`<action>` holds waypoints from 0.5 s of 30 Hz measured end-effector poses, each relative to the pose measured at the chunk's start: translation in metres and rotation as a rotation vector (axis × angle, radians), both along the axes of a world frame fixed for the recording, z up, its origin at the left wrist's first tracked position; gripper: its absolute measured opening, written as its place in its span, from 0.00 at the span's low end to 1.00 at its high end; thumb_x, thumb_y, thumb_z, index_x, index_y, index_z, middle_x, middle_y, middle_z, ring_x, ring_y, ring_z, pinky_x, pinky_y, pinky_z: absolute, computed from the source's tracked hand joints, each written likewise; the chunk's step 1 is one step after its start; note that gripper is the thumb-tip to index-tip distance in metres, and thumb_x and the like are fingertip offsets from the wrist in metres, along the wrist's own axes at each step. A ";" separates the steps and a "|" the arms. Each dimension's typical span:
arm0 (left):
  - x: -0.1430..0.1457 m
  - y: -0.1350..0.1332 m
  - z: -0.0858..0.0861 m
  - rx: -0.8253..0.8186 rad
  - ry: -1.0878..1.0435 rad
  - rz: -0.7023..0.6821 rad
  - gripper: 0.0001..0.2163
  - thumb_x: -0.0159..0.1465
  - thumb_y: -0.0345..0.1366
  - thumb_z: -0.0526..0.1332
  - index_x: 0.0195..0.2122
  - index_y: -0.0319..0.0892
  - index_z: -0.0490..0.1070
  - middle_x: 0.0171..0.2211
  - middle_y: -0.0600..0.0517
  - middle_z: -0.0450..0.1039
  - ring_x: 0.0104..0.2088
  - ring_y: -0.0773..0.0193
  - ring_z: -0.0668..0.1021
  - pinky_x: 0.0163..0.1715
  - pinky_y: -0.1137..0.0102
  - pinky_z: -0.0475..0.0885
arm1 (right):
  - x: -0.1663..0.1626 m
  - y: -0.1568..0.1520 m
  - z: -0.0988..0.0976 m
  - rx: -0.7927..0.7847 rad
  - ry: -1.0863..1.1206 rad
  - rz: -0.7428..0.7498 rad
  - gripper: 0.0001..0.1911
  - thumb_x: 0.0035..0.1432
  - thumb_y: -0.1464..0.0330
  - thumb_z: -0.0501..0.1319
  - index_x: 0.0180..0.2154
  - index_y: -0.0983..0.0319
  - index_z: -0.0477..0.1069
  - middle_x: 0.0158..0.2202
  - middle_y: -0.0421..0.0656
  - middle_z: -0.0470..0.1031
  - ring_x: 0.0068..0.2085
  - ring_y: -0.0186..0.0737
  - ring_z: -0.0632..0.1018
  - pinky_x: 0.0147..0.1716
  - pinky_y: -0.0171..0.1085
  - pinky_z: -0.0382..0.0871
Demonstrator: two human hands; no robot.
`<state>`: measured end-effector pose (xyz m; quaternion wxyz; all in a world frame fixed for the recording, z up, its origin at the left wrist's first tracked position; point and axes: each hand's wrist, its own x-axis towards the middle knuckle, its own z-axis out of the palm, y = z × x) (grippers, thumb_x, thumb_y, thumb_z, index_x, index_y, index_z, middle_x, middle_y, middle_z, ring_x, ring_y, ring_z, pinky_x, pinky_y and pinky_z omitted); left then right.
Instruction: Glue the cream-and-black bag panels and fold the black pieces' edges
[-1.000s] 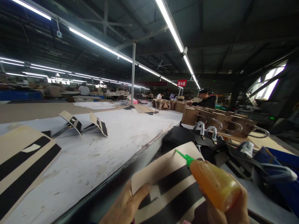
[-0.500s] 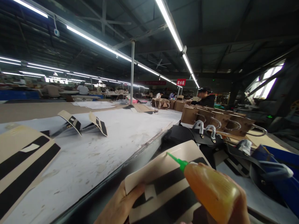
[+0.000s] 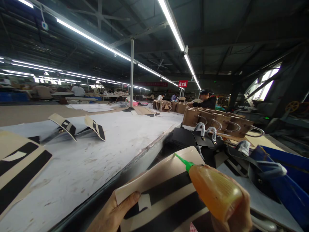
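My left hand [image 3: 113, 214] grips the near left corner of a beige panel with black stripes [image 3: 164, 190], thumb on top beside a small white patch. My right hand [image 3: 238, 214] is wrapped round an orange glue bottle [image 3: 213, 190]. The bottle's green nozzle [image 3: 181, 160] touches the panel's far edge. Both hands are low in the view and partly cut off by the bottom edge.
A long white worktable [image 3: 101, 151] on my left carries other striped panels [image 3: 16, 167] and two bent pieces [image 3: 77, 127]. Black bags [image 3: 193, 137] and tan bags with handles [image 3: 217, 120] lie ahead right. A blue bin [image 3: 289, 174] is at right. A person sits behind the tan bags.
The panel has slid toward me and to the left in my left hand. The nozzle has stayed along the panel's far edge as the view turned slightly right.
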<state>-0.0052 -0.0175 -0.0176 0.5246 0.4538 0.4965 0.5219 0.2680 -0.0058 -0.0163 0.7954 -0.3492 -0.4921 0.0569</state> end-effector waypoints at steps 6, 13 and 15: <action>-0.002 0.002 -0.002 0.000 0.016 0.006 0.22 0.53 0.54 0.73 0.43 0.46 0.84 0.51 0.48 0.82 0.63 0.38 0.71 0.70 0.48 0.53 | -0.007 -0.007 0.006 0.033 -0.044 0.023 0.27 0.51 0.53 0.73 0.50 0.54 0.72 0.49 0.49 0.79 0.48 0.60 0.81 0.45 0.58 0.78; -0.003 -0.001 0.012 0.129 0.032 -0.023 0.17 0.53 0.59 0.70 0.33 0.52 0.85 0.44 0.52 0.85 0.66 0.40 0.69 0.67 0.53 0.65 | 0.023 0.010 0.012 -0.014 -0.090 -0.315 0.32 0.41 0.64 0.77 0.49 0.59 0.71 0.45 0.46 0.76 0.46 0.56 0.80 0.50 0.56 0.74; -0.004 -0.002 0.014 0.135 0.032 -0.002 0.15 0.53 0.59 0.71 0.28 0.54 0.85 0.37 0.52 0.86 0.66 0.41 0.68 0.66 0.55 0.67 | 0.027 0.013 0.010 -0.024 -0.046 -0.323 0.35 0.37 0.65 0.79 0.48 0.60 0.70 0.44 0.47 0.76 0.47 0.58 0.79 0.50 0.59 0.73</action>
